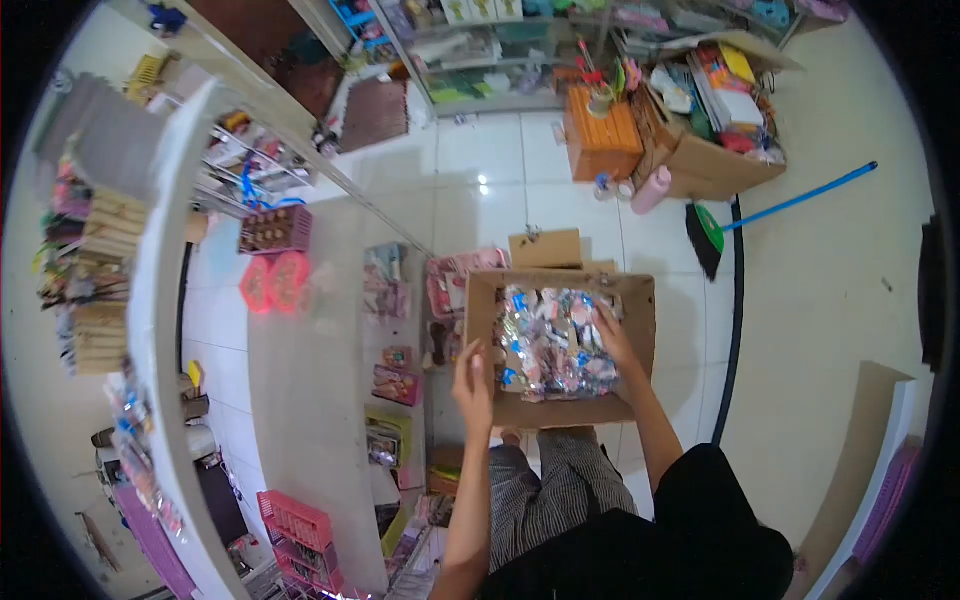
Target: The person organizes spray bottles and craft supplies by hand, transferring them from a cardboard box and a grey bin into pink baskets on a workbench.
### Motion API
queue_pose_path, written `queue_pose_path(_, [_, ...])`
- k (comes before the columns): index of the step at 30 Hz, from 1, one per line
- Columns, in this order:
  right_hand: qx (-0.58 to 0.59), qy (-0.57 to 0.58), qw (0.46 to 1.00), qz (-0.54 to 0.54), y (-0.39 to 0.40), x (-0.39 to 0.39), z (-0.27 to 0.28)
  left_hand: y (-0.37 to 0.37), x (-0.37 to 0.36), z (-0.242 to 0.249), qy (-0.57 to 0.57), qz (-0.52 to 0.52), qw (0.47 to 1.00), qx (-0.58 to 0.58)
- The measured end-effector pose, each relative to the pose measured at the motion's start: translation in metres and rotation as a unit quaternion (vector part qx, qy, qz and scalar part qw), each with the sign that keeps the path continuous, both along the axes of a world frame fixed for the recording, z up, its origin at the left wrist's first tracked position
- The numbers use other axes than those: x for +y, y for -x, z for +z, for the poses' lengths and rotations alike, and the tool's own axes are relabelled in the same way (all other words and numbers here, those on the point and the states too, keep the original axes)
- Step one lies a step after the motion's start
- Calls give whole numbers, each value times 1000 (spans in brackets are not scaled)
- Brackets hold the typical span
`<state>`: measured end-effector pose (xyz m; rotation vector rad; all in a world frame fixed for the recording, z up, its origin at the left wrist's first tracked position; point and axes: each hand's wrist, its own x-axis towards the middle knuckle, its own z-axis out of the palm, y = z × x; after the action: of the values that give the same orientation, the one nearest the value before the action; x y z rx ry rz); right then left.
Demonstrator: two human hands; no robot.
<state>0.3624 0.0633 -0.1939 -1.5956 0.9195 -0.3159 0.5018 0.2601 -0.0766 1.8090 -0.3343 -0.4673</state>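
An open cardboard box (pixel 560 410) is in front of my body, holding many small shiny plastic packets (pixel 550 345) with silver, blue and pink parts. My left hand (pixel 474 388) is at the box's left wall, its fingers closed over the edge. Reaching across the right side, my right hand (pixel 616 338) is inside the box with its fingers stretched out over the packets. Those fingertips seem to touch the packets, and no single item shows in their grasp.
A glass display counter (pixel 310 400) stands at left, bearing a purple basket (pixel 275 230) and red heart-shaped containers (pixel 273 282). Ahead are a wooden cabinet (pixel 605 140), a filled carton (pixel 715 165) and a pink bottle (pixel 652 190). A broom (pixel 707 235) lies at right.
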Motion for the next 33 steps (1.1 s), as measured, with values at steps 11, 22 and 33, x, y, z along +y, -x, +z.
queue_pose_path(11, [221, 127, 967, -22, 63, 36, -166, 80, 15, -298, -151, 52, 938, 307])
queue_pose_path(22, [424, 48, 904, 11, -2, 41, -173, 65, -70, -290, -114, -49, 987, 101])
queue_pose_path(33, [230, 75, 963, -119, 45, 24, -196, 48, -83, -311, -475, -197, 845, 147])
